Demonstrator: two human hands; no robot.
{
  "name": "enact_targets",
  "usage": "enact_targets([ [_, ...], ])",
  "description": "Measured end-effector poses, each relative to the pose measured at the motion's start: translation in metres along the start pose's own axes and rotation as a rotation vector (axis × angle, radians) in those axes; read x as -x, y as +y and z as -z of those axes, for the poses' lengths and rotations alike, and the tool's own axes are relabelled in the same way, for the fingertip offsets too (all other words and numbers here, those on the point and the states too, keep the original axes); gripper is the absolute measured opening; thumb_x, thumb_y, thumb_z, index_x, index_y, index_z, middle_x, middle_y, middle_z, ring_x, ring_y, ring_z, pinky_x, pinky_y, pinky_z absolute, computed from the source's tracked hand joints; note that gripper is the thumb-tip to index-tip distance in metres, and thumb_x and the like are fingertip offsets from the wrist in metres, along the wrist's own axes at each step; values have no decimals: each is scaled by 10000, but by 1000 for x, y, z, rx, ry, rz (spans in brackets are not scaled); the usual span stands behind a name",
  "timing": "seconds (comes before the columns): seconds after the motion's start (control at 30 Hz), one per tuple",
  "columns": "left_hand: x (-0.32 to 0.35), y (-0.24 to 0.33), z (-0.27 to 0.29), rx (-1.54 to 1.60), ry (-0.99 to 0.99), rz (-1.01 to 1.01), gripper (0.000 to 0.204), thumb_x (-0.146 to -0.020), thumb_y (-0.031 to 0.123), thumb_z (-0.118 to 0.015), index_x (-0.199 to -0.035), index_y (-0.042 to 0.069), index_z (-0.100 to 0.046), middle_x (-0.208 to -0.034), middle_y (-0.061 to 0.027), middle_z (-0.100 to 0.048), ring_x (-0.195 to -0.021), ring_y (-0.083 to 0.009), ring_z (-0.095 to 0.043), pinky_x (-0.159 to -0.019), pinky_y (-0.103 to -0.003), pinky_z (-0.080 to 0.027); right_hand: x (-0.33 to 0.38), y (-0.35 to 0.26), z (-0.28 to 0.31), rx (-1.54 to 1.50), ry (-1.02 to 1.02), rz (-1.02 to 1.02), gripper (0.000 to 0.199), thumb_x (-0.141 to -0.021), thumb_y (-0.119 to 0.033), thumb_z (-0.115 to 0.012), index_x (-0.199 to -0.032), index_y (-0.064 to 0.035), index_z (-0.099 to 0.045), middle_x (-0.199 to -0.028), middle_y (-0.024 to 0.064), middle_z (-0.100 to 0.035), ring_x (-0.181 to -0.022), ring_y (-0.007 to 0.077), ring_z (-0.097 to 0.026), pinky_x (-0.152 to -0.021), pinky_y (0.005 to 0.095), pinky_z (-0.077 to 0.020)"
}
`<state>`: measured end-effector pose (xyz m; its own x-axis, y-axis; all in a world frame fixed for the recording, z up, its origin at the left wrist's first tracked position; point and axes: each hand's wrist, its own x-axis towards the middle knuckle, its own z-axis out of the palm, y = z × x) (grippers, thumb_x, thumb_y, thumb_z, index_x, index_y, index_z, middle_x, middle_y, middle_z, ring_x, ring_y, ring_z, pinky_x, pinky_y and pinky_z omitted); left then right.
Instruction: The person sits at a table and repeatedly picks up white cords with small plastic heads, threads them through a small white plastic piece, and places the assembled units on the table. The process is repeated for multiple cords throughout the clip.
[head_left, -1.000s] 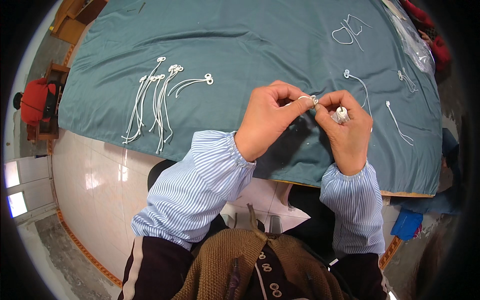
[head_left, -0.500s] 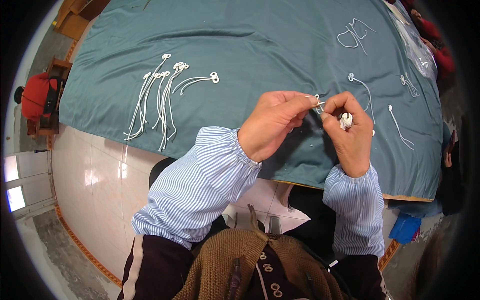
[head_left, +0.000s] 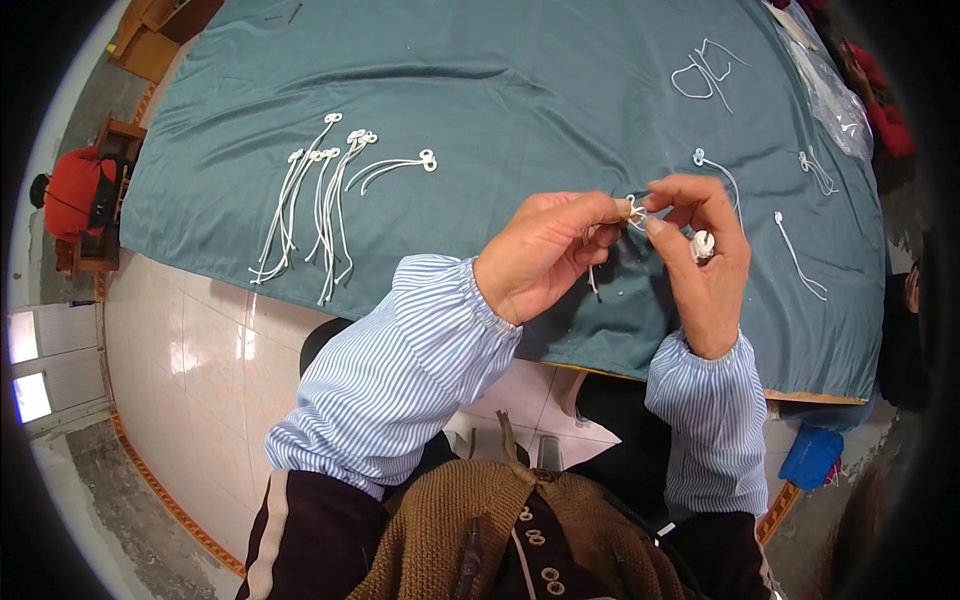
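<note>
Over the near part of the table, my left hand [head_left: 548,250] pinches a small looped knot of white cord [head_left: 634,212] between thumb and fingers. A cord tail hangs below these fingers. Just to its right is my right hand [head_left: 708,265], its thumb tip against the cord's loop and its index finger lifted off the thumb. The exact grip of its other fingers is partly hidden. Among the curled fingers of that hand shows a white wrapped lump [head_left: 702,246]; whether it is a finger wrapping or a held thing, I cannot tell.
Several knotted white cords [head_left: 322,210] lie side by side on the green tablecloth [head_left: 500,110] at left. More cords [head_left: 797,252] lie scattered at right, with a loose cord [head_left: 705,80] farther back. Clear plastic [head_left: 830,95] covers the far right edge, near another person's red sleeve [head_left: 880,95].
My right index finger has lifted and straightened away from the thumb. A cord tail now shows beneath my left fingers. Both hands stay in nearly the same place.
</note>
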<state>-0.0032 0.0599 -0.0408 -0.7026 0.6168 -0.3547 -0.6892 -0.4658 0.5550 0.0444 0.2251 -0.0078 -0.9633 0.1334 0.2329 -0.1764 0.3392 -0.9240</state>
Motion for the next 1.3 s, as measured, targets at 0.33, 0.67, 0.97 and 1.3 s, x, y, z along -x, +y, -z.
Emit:
enact_targets([
  [0.33, -1, 3, 7, -69, -81, -59, 183, -947, 168, -663, -998, -7, -686, -847, 16, -610, -773, -63, -536, -705, -216, -462, -1, 9, -2, 67, 13, -21, 81, -889, -39, -699, -942, 5, -657, -853, 21, -651, -757, 80, -571, -680, 222, -448],
  [0.67, 0, 1, 4, -345, 26, -184, 234, -939, 195, -684, -1058, -7, -678, -909, 13, -623, -765, -50, -507, -688, -199, -440, 0, 5, -6, 156, 42, 50, 77, -904, -43, -681, -948, 8, -643, -848, 46, -658, -766, 107, -614, -672, 244, -475],
  [0.97, -1, 1, 5, -337, 19, -173, 232, -948, 198, -669, -1057, -7, -672, -891, 16, -615, -755, -50, -498, -675, -197, -433, -1, 7, -4, 36, 15, -47, 73, -922, -40, -659, -972, 12, -651, -870, 48, -681, -793, 98, -620, -704, 236, -486],
  [1.3, -4, -1, 5, -425, 34, -281, 229, -928, 183, -700, -1052, -9, -679, -882, 12, -620, -747, -53, -498, -673, -201, -419, -1, 9, -3, 117, 16, 24, 87, -892, -23, -679, -968, 6, -649, -853, 40, -664, -754, 111, -603, -679, 245, -476],
])
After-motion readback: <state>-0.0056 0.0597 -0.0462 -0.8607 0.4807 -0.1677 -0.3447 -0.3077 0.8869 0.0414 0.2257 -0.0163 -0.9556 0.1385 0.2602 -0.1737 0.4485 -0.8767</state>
